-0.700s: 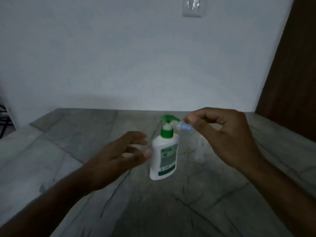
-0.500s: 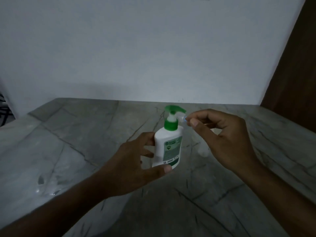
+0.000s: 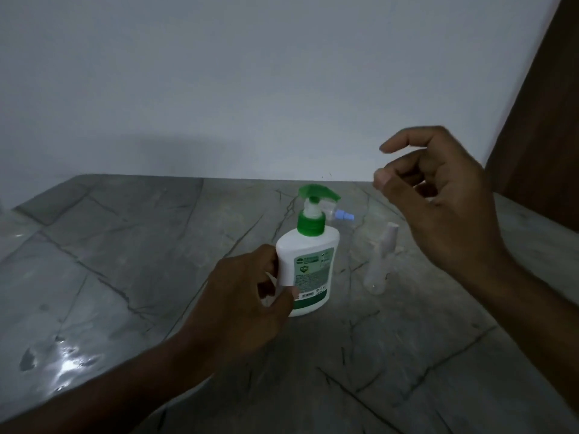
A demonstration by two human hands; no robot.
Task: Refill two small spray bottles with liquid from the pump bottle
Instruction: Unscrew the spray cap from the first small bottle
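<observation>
Gripping pump bottle (image 3: 308, 264), left hand (image 3: 247, 296), contents unseen

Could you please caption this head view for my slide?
Left hand grips pump bottle; right hand hovers empty above a small spray bottle.

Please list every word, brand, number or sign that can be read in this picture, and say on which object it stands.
No text can be read.
Pump bottle: its green and white label has a round logo and small print, too blurred to read.
Clear spray bottle: no text visible.
</observation>
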